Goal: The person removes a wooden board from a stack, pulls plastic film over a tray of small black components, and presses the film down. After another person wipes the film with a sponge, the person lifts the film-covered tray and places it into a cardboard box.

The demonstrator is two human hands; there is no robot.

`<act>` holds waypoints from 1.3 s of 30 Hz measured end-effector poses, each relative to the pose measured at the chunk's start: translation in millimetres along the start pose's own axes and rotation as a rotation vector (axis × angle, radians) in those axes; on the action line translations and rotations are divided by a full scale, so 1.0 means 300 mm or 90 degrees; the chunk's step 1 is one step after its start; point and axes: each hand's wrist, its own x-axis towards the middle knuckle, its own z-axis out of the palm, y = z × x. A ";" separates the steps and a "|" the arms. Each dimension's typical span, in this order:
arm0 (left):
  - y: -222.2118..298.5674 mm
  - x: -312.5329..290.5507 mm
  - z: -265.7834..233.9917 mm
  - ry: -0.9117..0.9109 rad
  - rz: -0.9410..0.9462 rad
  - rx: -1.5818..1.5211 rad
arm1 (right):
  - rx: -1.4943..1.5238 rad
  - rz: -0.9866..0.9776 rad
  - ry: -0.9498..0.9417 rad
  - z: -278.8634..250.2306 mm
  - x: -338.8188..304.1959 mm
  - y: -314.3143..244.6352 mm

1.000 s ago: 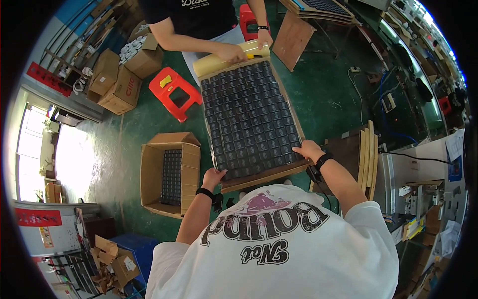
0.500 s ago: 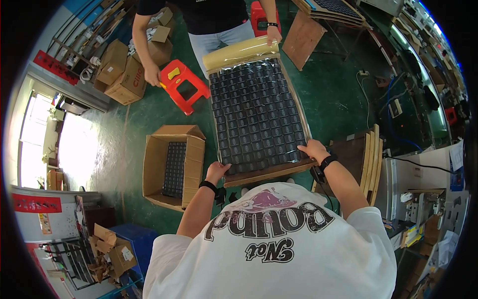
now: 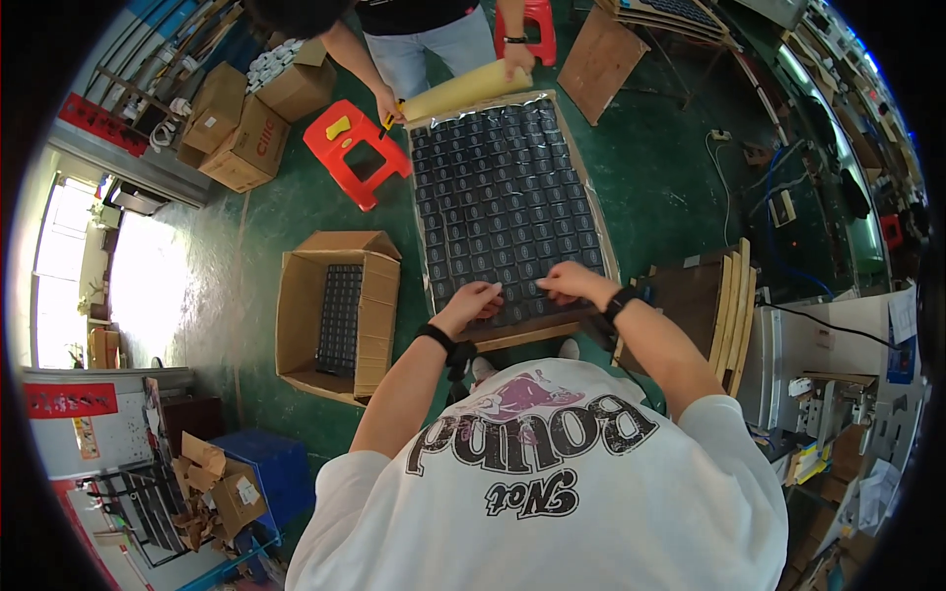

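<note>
A board (image 3: 608,266) in front of me is covered with rows of black square pieces (image 3: 493,212), under clear film (image 3: 537,97). My left hand (image 3: 475,303) is over the near rows, fingers curled in a pinch. To its right, my right hand (image 3: 576,283) has its thumb and fingers drawn together over the same rows. Whatever is between my fingertips, film or a piece, is too small to make out. At the far end lies a yellowish film roll (image 3: 458,92). A co-worker's hand (image 3: 517,61) rests on its right end; their other hand holds a yellow-black cutter (image 3: 396,113) by its left end.
A red stool (image 3: 357,153) stands left of the board's far end. Nearer, an open carton (image 3: 379,325) holds more black pieces. Stacked wooden-edged boards (image 3: 729,315) are at my right. Further cartons (image 3: 246,148) stand at the far left, and a brown panel (image 3: 601,64) leans at the far right.
Both my hands have moved from the board's near corners inward over the pieces. The co-worker has bent forward, moving one hand from the stool to the roll's left end.
</note>
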 end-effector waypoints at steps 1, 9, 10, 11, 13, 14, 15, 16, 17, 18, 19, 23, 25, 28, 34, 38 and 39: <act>0.000 0.020 0.003 -0.006 -0.009 -0.003 | 0.053 0.015 -0.057 0.030 0.024 -0.017; -0.052 0.058 -0.076 -0.037 -0.179 -0.151 | 0.374 0.118 -0.111 -0.079 0.035 0.115; -0.054 0.049 -0.095 -0.024 -0.172 -0.160 | 0.392 0.127 -0.091 -0.123 0.014 0.156; -0.073 0.038 -0.124 -0.024 -0.178 -0.161 | 0.408 0.135 -0.075 -0.153 -0.010 0.179; -0.113 0.004 -0.182 0.028 -0.195 -0.187 | 0.420 0.150 -0.045 -0.192 -0.052 0.209; -0.132 -0.011 -0.209 0.029 -0.199 -0.187 | 0.428 0.161 -0.011 -0.207 -0.069 0.224; -0.140 -0.022 -0.231 0.042 -0.203 -0.183 | 0.434 0.163 -0.008 -0.224 -0.083 0.258; -0.148 -0.033 -0.255 0.056 -0.206 -0.179 | 0.426 0.182 0.037 -0.242 -0.088 0.299; -0.155 -0.042 -0.277 0.070 -0.208 -0.175 | 0.418 0.200 0.082 -0.259 -0.094 0.339; -0.168 -0.051 -0.303 0.070 -0.209 -0.173 | 0.406 0.218 0.124 -0.271 -0.101 0.364; -0.179 -0.058 -0.328 0.115 -0.208 -0.125 | 0.409 0.218 0.124 -0.283 -0.112 0.390; -0.247 -0.097 -0.381 0.257 -0.184 0.012 | 0.390 0.171 0.216 -0.301 -0.172 0.455; -0.265 -0.107 -0.394 0.357 -0.136 0.101 | 0.349 0.122 0.239 -0.280 -0.188 0.487; -0.312 -0.106 -0.371 0.310 -0.060 0.112 | 0.234 0.091 0.272 -0.222 -0.194 0.437; -0.255 -0.106 -0.251 0.317 -0.068 0.063 | 0.116 0.045 0.268 -0.166 -0.143 0.419; -0.196 -0.138 -0.213 0.249 -0.140 0.030 | 0.010 0.056 0.258 -0.155 -0.138 0.364; -0.196 -0.147 -0.214 0.273 -0.133 0.021 | -0.036 0.058 0.253 -0.152 -0.138 0.343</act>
